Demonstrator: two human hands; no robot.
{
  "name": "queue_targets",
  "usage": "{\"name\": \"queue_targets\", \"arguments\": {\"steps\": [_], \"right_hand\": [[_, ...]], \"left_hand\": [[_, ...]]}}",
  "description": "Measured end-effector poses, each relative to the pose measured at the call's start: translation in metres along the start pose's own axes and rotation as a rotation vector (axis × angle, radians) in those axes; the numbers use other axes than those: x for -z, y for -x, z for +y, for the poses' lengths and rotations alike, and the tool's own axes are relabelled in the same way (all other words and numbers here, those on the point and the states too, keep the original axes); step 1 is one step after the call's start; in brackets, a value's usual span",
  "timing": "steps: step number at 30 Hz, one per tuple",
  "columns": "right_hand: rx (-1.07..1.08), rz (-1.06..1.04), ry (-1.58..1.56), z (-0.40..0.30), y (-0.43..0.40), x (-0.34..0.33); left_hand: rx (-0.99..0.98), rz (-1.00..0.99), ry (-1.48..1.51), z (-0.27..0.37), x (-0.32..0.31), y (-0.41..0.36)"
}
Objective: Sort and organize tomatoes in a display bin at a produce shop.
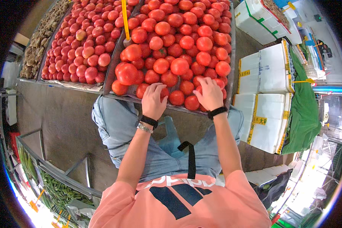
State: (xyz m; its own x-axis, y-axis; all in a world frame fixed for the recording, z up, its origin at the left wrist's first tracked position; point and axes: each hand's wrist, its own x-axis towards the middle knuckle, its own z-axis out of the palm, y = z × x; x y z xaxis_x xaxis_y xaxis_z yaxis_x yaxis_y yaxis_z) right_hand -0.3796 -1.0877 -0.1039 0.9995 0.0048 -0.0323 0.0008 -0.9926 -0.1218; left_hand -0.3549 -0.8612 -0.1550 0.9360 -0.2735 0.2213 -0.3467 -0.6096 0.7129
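Note:
Red tomatoes point(179, 66) fill a dark-walled display bin point(125, 99) before me. My left hand point(154, 98) lies at the bin's near edge, its fingers curled over a tomato point(164, 93) that they partly cover; whether it grips the fruit I cannot tell. My right hand point(208, 92) rests on the near right part of the pile, fingers bent over tomatoes close to the right wall, and its grip is also unclear. Both wrists wear black bands, and the left has a metal bracelet point(144, 128) too.
Left of the tomatoes are a bin of smaller pinkish-red tomatoes point(82, 54) and one of brown, knobbly produce point(35, 54). A yellow post point(125, 20) rises between bins. White foam boxes point(262, 122) with green cloth point(303, 114) stand at right. Green vegetables point(61, 188) lie lower left.

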Motion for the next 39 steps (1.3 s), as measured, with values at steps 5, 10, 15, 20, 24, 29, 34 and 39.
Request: {"name": "queue_targets", "arguments": {"steps": [5, 10, 15, 20, 24, 29, 34, 39], "right_hand": [[0.115, 0.232, -0.180, -0.034, -0.048, 0.003], [-0.083, 0.205, -0.012, -0.057, -0.081, -0.031], [-0.125, 0.136, -0.155, -0.052, -0.091, -0.031], [-0.026, 0.284, -0.337, -0.026, -0.078, -0.016], [-0.029, 0.309, -0.270, 0.013, -0.055, 0.007], [-0.092, 0.193, -0.175, 0.025, -0.039, -0.006], [-0.085, 0.288, -0.168, 0.025, -0.037, -0.007], [-0.207, 0.152, 0.057, 0.021, -0.039, 0.000]], "left_hand": [[-0.001, -0.006, 0.015, 0.003, 0.001, -0.003], [-0.045, 0.009, 0.026, 0.002, -0.005, -0.004], [-0.040, -0.015, 0.003, 0.002, -0.005, -0.004], [-0.024, 0.013, -0.009, -0.003, -0.004, 0.000], [-0.032, 0.012, 0.000, 0.000, -0.006, -0.003], [-0.002, 0.003, -0.016, -0.002, -0.006, -0.001], [0.009, -0.011, 0.020, 0.002, -0.007, -0.001], [0.016, -0.013, 0.022, 0.001, -0.005, 0.000]]}}
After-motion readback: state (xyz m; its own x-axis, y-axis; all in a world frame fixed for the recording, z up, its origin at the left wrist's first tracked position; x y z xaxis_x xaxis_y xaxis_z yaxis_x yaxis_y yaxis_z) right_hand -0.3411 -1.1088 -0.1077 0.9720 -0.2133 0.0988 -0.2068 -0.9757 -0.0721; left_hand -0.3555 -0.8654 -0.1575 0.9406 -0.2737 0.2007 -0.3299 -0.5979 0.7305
